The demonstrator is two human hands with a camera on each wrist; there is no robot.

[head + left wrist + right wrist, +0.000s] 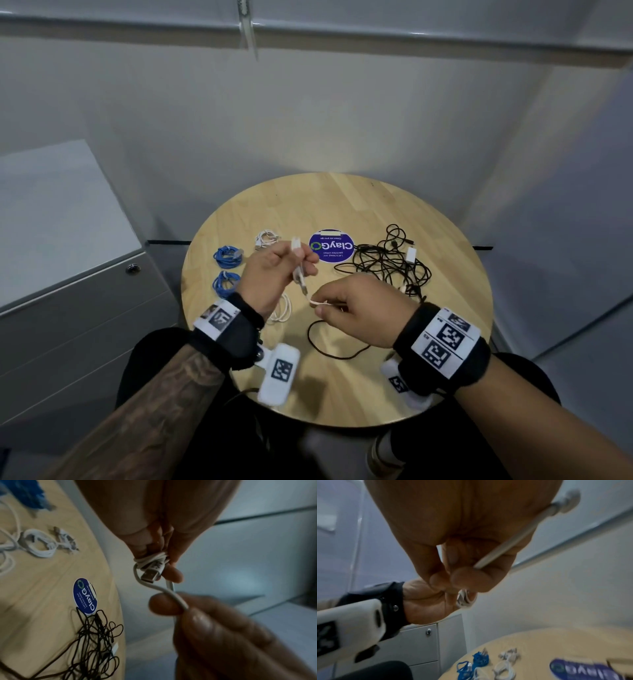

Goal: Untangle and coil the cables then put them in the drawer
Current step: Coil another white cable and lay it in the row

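Dim, soft indoor light; wrist views blurred, edges bent by wide-angle.

Looks like an office nook or pantry corner. Small round light-wood surface (pixel 342 205) tucked against plain pale grey walls (pixel 308 120). Low grey metal drawer cabinet (pixel 68 274) with a round key lock (pixel 132 268) just beside it at left, office-filing style. Round purple "ClayGO" sticker (pixel 331 247) stuck on the wood, its small print about keeping pantries clean. Long silver bar handle (pixel 539 524) mounted on a pale panel.
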